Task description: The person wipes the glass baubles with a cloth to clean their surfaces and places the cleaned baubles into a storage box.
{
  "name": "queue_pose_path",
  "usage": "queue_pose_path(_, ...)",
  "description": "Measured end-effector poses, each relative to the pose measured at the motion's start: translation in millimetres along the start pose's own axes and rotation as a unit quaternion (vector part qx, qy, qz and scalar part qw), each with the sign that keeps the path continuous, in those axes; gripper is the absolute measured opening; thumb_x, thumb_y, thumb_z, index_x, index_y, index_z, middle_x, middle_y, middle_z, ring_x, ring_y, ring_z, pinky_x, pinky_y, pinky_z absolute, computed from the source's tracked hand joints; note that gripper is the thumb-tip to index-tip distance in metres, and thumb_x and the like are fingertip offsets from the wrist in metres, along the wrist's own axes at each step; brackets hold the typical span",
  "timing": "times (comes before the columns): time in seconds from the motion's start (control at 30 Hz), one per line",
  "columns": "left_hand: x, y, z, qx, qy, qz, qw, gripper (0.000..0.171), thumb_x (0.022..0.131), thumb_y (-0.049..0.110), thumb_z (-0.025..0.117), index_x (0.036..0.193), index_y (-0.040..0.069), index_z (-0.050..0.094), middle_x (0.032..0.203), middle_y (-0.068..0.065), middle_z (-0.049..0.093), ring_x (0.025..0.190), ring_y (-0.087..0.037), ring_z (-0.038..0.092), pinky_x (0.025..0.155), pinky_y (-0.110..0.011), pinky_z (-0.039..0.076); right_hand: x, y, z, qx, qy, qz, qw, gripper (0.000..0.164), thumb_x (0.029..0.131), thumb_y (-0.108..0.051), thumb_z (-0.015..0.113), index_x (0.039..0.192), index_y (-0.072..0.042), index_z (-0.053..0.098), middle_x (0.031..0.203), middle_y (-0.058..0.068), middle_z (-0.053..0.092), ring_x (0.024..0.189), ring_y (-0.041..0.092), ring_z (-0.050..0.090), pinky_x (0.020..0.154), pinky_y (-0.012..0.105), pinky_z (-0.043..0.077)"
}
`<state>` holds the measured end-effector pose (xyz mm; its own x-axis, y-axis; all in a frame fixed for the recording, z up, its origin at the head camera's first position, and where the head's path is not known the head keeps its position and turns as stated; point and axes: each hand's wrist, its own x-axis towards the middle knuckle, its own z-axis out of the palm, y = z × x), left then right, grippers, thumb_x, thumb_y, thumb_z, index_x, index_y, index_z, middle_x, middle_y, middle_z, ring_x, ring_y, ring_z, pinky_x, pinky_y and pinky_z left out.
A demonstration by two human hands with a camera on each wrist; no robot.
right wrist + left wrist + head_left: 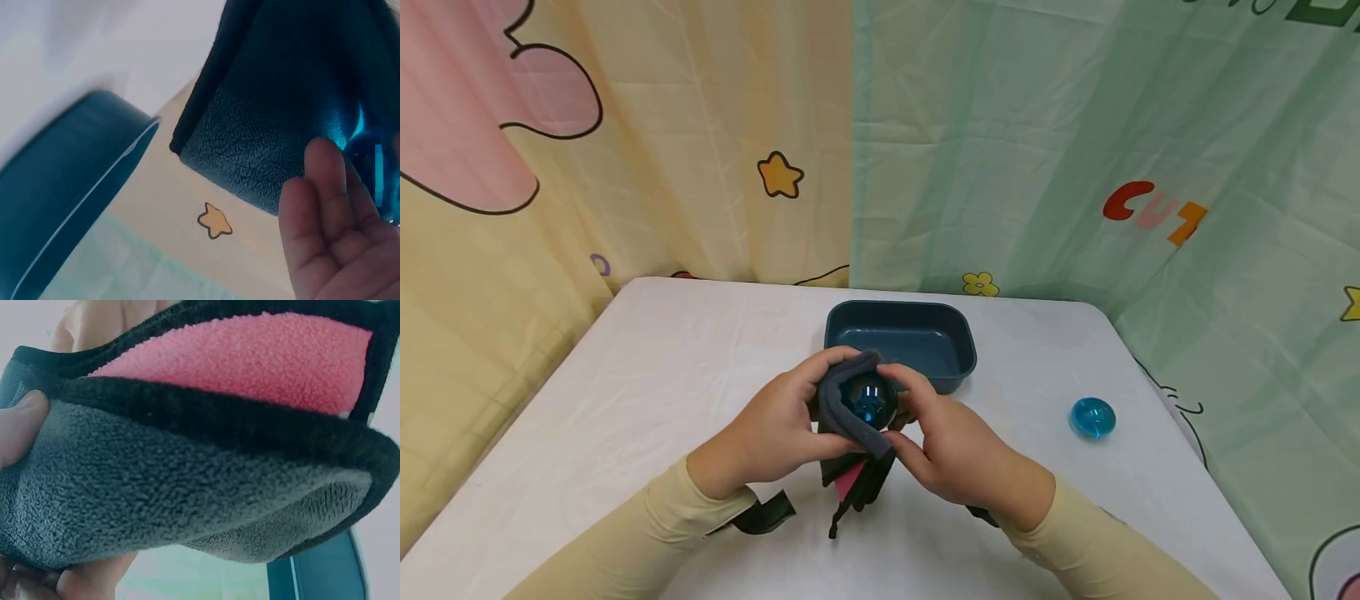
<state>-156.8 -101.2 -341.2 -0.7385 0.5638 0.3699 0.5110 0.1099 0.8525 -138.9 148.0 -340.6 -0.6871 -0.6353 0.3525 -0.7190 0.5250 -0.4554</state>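
My left hand (778,425) grips a grey cloth (144,469) with dark edging and a pink side, curved around a shiny blue glass ball (871,400). From the other side, the fingers and thumb of my right hand (966,446) hold that ball, close to the cloth's edge. In the right wrist view the fingertips lie against the ball (369,172), with the grey cloth (250,137) behind it. Folds of the cloth hang down below both hands, showing a bit of pink. Part of the ball is hidden inside the cloth.
Just beyond the hands stands a dark blue rectangular basin (917,321) on the white-covered table (715,333). A second, clear blue glass ball (1093,417) lies on the table to the right. Printed curtains (985,150) hang behind the table.
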Motion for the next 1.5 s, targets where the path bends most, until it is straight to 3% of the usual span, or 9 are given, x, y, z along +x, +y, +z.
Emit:
queue_pose_path(0.23,0.3,2.0,1.0,-0.019,-0.012,0.002,0.9998,0.078,0.085,0.005,0.088,0.15,0.012,0.046,0.143,-0.009,0.065,0.121,-0.017,0.069,0.095,-0.033,0.061,-1,-1,-3,-0.043,-0.002,0.007,0.999,0.066,0.101,-0.015,0.072,0.152,-0.004,0.031,0.108,0.007,0.077,0.094,0.015,0.075,0.081,0.032,0.062)
queue_pose_path(0.47,1.2,6.8,2.0,0.006,-0.022,-0.002,0.9997,0.078,0.085,0.008,0.089,0.15,0.016,0.046,0.139,-0.007,0.068,0.119,-0.016,0.069,0.096,-0.031,0.061,0,-1,-8,0.118,-0.035,0.09,0.988,0.047,0.11,-0.021,0.057,0.147,0.004,0.042,0.102,0.005,0.08,0.079,0.005,0.064,0.07,0.025,0.054)
queue_pose_path(0.63,1.9,7.2,1.8,0.014,-0.017,-0.005,0.9997,0.078,0.086,0.008,0.088,0.151,0.015,0.045,0.14,-0.007,0.067,0.118,-0.016,0.069,0.095,-0.031,0.061,0,-1,-6,0.131,-0.023,0.078,0.988,0.054,0.11,-0.022,0.056,0.155,0.001,0.036,0.108,0.002,0.077,0.093,0.006,0.069,0.084,0.029,0.059)
queue_pose_path(0.83,0.8,6.7,-1.0,-0.011,-0.015,-0.012,0.9998,0.079,0.085,0.006,0.088,0.15,0.014,0.046,0.144,-0.007,0.064,0.121,-0.017,0.069,0.097,-0.032,0.061,-2,-4,-3,-0.001,-0.02,0.028,0.999,0.073,0.101,-0.013,0.071,0.157,-0.006,0.025,0.11,0.004,0.076,0.098,0.013,0.072,0.089,0.037,0.061)
queue_pose_path(1.03,-2.4,6.2,2.4,-0.015,-0.033,-0.028,0.9989,0.078,0.086,0.008,0.088,0.151,0.013,0.044,0.14,-0.008,0.066,0.119,-0.015,0.069,0.097,-0.03,0.06,-3,-1,-3,-0.183,0.024,-0.034,0.982,0.068,0.09,-0.022,0.085,0.145,-0.001,0.052,0.096,0.002,0.075,0.083,0.015,0.069,0.076,0.032,0.06)
queue_pose_path(1.2,-3.6,9.3,4.5,0.011,-0.038,-0.029,0.9988,0.079,0.086,0.015,0.089,0.151,0.016,0.044,0.138,-0.003,0.068,0.118,-0.014,0.07,0.099,-0.03,0.059,-5,0,-6,-0.006,-0.025,0.024,0.999,0.053,0.102,-0.02,0.071,0.143,0.002,0.048,0.102,0.004,0.079,0.086,0.011,0.072,0.076,0.029,0.06)
queue_pose_path(1.33,-5.4,11.2,5.4,0.078,-0.043,-0.028,0.9956,0.08,0.086,0.025,0.09,0.151,0.021,0.045,0.135,0.004,0.07,0.113,-0.009,0.068,0.097,-0.028,0.056,-4,0,-6,0.185,-0.073,0.11,0.974,0.036,0.111,-0.019,0.055,0.139,0.003,0.049,0.1,0.006,0.079,0.082,0.008,0.068,0.074,0.025,0.057)
queue_pose_path(1.4,-6.4,11.0,5.9,0.095,-0.044,-0.026,0.9941,0.08,0.085,0.027,0.091,0.151,0.022,0.045,0.133,0.006,0.071,0.111,-0.008,0.068,0.097,-0.028,0.055,-5,0,-4,0.212,-0.08,0.118,0.967,0.037,0.112,-0.019,0.052,0.141,0.003,0.048,0.104,0.006,0.079,0.088,0.009,0.07,0.08,0.025,0.058)
queue_pose_path(1.5,-7.9,10.0,6.1,0.099,-0.037,-0.018,0.9942,0.081,0.085,0.024,0.091,0.151,0.021,0.045,0.133,0.005,0.071,0.109,-0.009,0.068,0.095,-0.028,0.056,-10,-2,-1,0.168,-0.073,0.091,0.979,0.05,0.111,-0.021,0.055,0.151,0.001,0.036,0.116,0.006,0.076,0.102,0.012,0.072,0.091,0.03,0.059)
